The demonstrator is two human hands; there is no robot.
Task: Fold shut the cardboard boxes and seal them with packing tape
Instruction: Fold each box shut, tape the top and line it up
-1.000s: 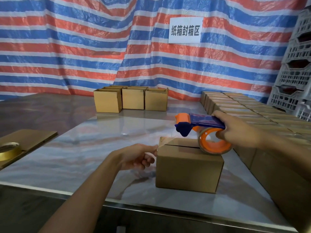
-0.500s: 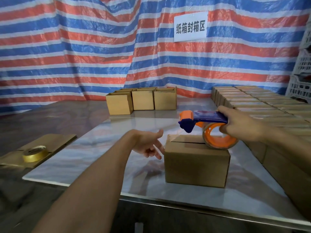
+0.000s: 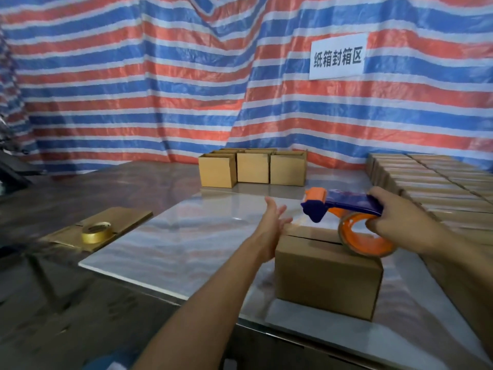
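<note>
Now my right hand (image 3: 397, 217) grips the tape gun (image 3: 352, 204) over the box (image 3: 325, 273). My left hand (image 3: 272, 222) is spread wide beside it, holding nothing.

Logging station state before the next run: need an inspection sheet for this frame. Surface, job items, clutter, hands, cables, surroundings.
Surface: glossy marbled table, reflective.
Job's things: near box, flaps folded down, centre seam showing; tape dispenser, its roll at the box top; three open boxes at the back; rows of closed boxes on the right.
Clutter: gold tape roll on flattened cardboard, left of the marbled slab.
Hands: left hand open, fingers spread, holding nothing, beside the near box; right hand grips the dispenser handle.
Cables: nothing seen.
Surroundings: striped tarp behind, white sign with Chinese characters.
</note>
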